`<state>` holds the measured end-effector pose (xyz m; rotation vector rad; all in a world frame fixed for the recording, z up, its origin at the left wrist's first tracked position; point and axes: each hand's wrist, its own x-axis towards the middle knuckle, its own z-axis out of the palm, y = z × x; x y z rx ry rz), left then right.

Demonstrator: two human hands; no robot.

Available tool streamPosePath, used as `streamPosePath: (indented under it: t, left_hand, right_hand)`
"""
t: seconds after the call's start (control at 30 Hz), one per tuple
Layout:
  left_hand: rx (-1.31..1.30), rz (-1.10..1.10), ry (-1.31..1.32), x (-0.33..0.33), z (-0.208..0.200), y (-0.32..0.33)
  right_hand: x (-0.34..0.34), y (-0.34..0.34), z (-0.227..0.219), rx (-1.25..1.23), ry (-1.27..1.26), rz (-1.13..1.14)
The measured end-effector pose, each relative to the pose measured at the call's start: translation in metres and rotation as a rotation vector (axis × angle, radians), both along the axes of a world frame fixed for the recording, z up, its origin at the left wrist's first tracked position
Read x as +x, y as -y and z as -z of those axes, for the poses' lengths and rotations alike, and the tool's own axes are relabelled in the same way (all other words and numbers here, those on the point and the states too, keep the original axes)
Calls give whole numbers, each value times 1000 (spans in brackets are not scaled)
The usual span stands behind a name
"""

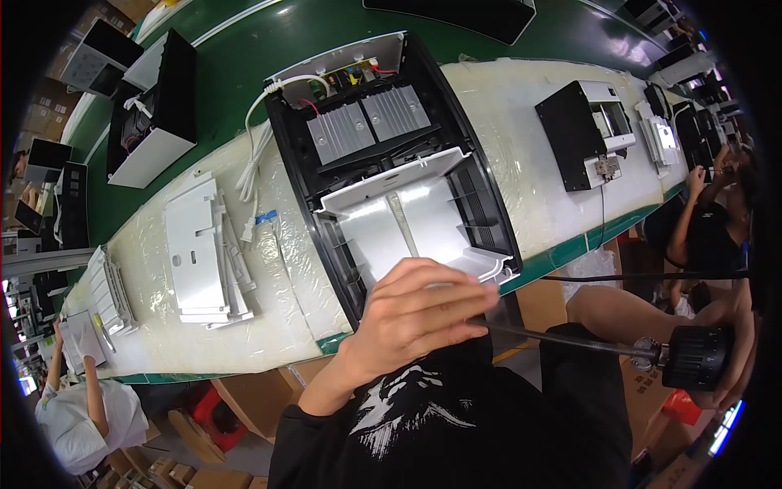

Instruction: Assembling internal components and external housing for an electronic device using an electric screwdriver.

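Two hands: the left hand (pixel 411 318) is above the near end of the box, and the right hand (pixel 738 371) is far over to the right, partly hidden behind the tool.
Right fingers: curled around a chunky black round tool with ridges (pixel 695 359), off the table, past its near edge.
Rod: a long thin shiny metal rod (pixel 562 338) sticks out of the tool and points at the left hand.
Left fingers: close together, nearly straight, right by the rod's tip; I cannot tell if they pinch it.
Box: a big open black box (pixel 285 155) sits on a long table covered in shiny pale plastic (pixel 525 212), from its near edge back toward the green part.
Inside: two silver ribbed metal blocks (pixel 340 133) at the far end, a smooth white tray (pixel 371 232) at the near end.
Left of box: a bundled white cord (pixel 257 159) and a pile of flat white plates (pixel 195 257).
Right of box: a smaller black and white box (pixel 566 134).
Other people: one in white (pixel 90 424) by the table's left end, one in black (pixel 702 232) by its right end.
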<state>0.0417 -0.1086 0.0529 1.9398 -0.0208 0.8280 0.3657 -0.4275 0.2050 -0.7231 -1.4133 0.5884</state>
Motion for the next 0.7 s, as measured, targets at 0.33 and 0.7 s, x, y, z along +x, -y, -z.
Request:
streamPosePath:
  t: [0.33, 0.7]
  left_hand:
    - [166, -345, -198, -23, 13, -36]
    - [205, -458, -321, -24, 18, -29]
  right_hand:
    - [-91, -143, 3, -40, 42, 47]
    - [-103, -159, 9, -83, 24, 138]
